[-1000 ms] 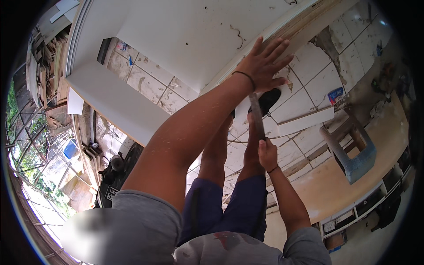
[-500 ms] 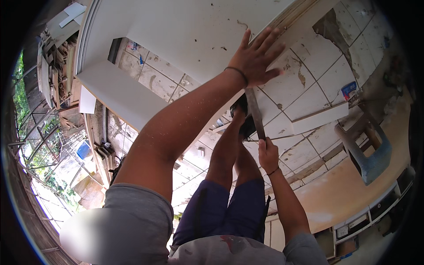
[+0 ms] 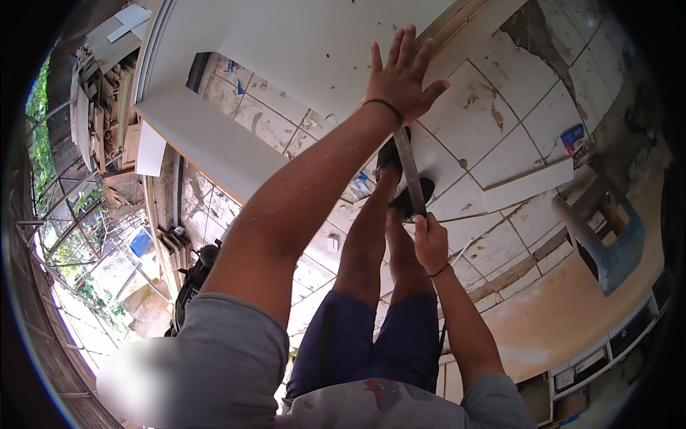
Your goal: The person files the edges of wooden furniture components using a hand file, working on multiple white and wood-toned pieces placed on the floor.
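My left hand [image 3: 404, 79], a dark band at its wrist, is open with fingers spread over the edge of a large white panel piece [image 3: 286, 32]. Whether the palm touches the panel cannot be made out. My right hand [image 3: 431, 244] is closed round the near end of a long, narrow, greyish-brown bar-like handle [image 3: 407, 168]. This runs away from me, and its far end is hidden behind my left wrist. Raw wood [image 3: 457, 20] shows along the panel's edge beside my left fingers.
Dirty white floor tiles [image 3: 500, 107] lie around my feet. To the right are a loose white strip [image 3: 529, 184], a blue stool-like piece [image 3: 614, 250] and a tan board [image 3: 529, 329]. Stacked wood scraps [image 3: 107, 93] stand at the far left.
My left hand has moved slightly away from me and left, its fingers still spread and now sharper. The view has shifted a little. My right hand keeps its grip on the bar-like handle.
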Motion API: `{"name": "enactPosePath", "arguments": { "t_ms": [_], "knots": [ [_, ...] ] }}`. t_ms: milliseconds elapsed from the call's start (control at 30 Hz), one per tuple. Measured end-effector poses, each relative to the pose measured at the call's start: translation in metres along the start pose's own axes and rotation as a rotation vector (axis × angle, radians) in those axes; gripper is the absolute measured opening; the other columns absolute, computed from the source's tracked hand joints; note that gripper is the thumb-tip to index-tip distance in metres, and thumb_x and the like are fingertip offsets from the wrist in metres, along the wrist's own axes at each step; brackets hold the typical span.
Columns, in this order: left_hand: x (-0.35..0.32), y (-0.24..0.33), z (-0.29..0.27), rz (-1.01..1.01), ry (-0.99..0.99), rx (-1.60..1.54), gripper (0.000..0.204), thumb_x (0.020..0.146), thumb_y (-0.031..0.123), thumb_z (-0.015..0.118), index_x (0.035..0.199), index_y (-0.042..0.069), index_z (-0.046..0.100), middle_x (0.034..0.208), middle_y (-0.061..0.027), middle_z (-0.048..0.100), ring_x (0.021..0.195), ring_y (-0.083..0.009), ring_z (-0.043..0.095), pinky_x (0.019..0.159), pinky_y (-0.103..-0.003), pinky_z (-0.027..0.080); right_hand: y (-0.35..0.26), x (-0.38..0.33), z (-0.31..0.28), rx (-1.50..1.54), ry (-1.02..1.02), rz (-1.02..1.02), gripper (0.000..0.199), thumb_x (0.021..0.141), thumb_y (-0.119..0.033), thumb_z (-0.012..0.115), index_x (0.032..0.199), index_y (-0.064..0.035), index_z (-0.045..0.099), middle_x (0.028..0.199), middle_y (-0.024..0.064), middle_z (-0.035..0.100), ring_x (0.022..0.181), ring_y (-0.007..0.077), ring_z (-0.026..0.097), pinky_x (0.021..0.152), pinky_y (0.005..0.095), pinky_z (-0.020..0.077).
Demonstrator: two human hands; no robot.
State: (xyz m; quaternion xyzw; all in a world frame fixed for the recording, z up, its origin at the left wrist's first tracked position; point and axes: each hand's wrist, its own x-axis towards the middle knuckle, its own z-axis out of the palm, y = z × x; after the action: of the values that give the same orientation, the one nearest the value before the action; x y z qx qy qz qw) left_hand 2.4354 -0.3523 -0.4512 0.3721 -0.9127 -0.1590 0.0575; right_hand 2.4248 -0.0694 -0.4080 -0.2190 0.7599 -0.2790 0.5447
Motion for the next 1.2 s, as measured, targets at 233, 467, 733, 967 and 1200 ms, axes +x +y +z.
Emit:
{"name": "enactPosePath", "arguments": {
  "t_ms": [233,467,733,967,1200],
  "knots": [
    [0.004,-0.102,-0.037,-0.135,0.031,0.181,0.076,0.086,0.046,0.056,0.143,0.005,0.027,0.153,-0.0184,0.012,0.142,-0.0323,0.011,0.113,-0.054,0.009,-0.032,0.042,0.072,-0.045,-0.037,-0.098,0.044,0.094,-0.043,0.045,0.092,-0.001,0.056,0.074,0.0271,0.06,0.077,0.0474,0.058,0.065,0.0515,0.0459],
    [-0.034,-0.03,-0.005,0.065,0.029,0.066,0.081,0.085,0.068,0.039,0.146,0.018,0.024,0.155,-0.0118,0.009,0.144,-0.0264,0.004,0.11,-0.059,0.005,0.011,-0.012,0.037,0.015,-0.065,0.019,0.031,0.094,-0.031,0.048,0.099,-0.0026,0.059,0.07,0.0198,0.061,0.069,0.0391,0.063,0.058,0.0424,0.0474],
    [-0.038,-0.109,-0.037,0.032,0.03,0.248,0.079,0.084,0.06,0.043,0.144,0.01,0.026,0.151,-0.0162,0.018,0.141,-0.0279,0.013,0.11,-0.057,0.009,-0.014,0.013,0.115,-0.083,0.058,-0.197,0.036,0.095,-0.034,0.047,0.092,0.0001,0.058,0.062,0.0233,0.057,0.063,0.0452,0.057,0.055,0.0466,0.0438],
    [-0.083,-0.054,-0.006,0.087,-0.067,0.096,0.082,0.084,0.07,0.037,0.146,0.017,0.026,0.156,-0.0092,0.008,0.144,-0.0247,0.003,0.11,-0.061,0.002,0.037,-0.043,0.09,-0.105,0.026,-0.038,0.037,0.094,-0.034,0.046,0.103,0.001,0.057,0.071,0.0247,0.061,0.072,0.0451,0.061,0.068,0.0503,0.0471],
    [-0.101,-0.113,-0.03,0.077,-0.008,0.101,0.086,0.082,0.07,0.042,0.146,0.016,0.024,0.155,-0.0099,0.012,0.143,-0.0247,0.009,0.107,-0.065,0.001,0.006,-0.039,0.149,-0.065,-0.042,-0.021,0.034,0.093,-0.034,0.049,0.091,-0.0012,0.058,0.073,0.027,0.06,0.076,0.0462,0.059,0.065,0.0501,0.0467]
  ]
}}
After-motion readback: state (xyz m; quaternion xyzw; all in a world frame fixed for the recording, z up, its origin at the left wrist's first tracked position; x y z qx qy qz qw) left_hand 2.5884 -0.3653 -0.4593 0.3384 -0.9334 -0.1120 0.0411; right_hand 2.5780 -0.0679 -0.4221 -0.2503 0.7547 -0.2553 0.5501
